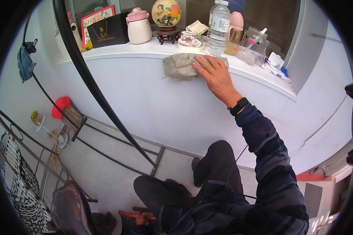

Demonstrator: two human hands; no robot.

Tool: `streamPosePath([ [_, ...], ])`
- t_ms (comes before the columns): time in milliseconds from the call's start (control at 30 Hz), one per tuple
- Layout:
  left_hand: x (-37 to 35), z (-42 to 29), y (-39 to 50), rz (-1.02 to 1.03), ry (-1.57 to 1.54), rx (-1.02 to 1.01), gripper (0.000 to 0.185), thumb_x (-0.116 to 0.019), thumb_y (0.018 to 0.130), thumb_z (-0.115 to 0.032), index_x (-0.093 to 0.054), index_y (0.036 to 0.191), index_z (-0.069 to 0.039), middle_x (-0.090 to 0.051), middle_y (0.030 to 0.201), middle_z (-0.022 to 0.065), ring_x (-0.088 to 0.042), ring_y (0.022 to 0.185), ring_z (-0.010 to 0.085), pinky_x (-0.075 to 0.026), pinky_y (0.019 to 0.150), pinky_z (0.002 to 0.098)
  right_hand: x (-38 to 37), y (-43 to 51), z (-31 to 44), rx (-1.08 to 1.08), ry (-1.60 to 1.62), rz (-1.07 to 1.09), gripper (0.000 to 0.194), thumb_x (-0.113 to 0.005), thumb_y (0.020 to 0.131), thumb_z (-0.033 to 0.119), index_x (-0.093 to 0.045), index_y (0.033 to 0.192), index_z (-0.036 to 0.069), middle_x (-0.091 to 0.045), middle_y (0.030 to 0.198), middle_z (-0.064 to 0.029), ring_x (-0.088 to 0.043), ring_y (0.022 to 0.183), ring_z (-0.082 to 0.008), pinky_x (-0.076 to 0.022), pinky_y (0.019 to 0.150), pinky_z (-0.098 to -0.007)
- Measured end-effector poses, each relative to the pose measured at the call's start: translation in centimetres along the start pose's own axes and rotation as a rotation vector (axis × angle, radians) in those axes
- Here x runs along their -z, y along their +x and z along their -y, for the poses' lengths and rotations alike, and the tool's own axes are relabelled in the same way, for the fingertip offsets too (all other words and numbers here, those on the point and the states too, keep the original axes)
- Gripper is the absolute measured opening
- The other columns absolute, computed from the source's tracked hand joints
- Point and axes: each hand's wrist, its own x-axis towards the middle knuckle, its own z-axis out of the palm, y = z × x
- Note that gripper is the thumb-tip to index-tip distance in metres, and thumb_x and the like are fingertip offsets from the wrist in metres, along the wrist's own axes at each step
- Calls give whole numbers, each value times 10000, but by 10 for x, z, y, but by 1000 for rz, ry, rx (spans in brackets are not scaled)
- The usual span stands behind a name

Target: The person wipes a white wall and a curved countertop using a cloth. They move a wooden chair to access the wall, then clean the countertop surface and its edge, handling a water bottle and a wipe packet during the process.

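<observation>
My right hand [213, 73] presses a damp-looking grey cloth [181, 66] against the front edge of a white windowsill [120, 55]. Its fingers lie over the cloth's right half, while the left half drapes down over the edge. Just behind the fingers stands a clear plastic water bottle [219, 32], with another partly hidden behind it. Low in the picture, my left hand [141, 219] is small and partly hidden by the sleeve. It grips the red frame [126, 213] of what looks like a seat with dark webbing.
Along the sill are a black paper bag [108, 30], a pink-lidded jug [139, 26], a painted globe ornament [166, 13], a scrunchie in a tray [191, 44], a pink-topped bottle [235, 33], a clear jar [253, 47] and wipes [275, 69]. A black metal rack [97, 85] rises at left.
</observation>
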Motion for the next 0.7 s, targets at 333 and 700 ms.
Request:
streamPosePath([
  [333, 1, -10, 6, -180, 201, 139, 537, -743, 1012, -479, -747, 1128, 45, -753, 872, 155, -763, 705, 293, -615, 571, 390, 64, -63, -46, -176, -40, 7, 556, -649, 865, -54, -656, 1398, 106, -674, 1381, -98, -626, 1277, -299, -474, 1076, -438],
  [700, 1, -11, 11, 43, 362, -76, 525, -691, 1027, -549, -759, 1056, -30, -701, 767, 123, -681, 564, 282, -629, 548, 410, 129, -133, -95, -275, -122, -17, 524, -669, 882, -80, -679, 1376, 96, -718, 1333, -108, -681, 1174, -318, -505, 996, -443],
])
